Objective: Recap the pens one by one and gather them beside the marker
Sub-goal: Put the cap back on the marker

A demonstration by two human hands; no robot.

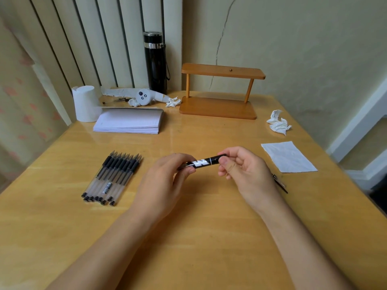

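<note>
Now both hands, left hand (165, 181) & right hand (243, 172), on marker (204, 162), pens (113, 176) beside

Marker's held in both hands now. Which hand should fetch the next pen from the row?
Left, probably. The pens lie on the table just outside the left hand; the right hand sits across the marker, farther away.

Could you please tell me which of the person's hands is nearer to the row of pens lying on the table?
Left. The left hand sits just right of the row of pens, holding one end of the marker. The right hand holds the other end, farther right.
</note>
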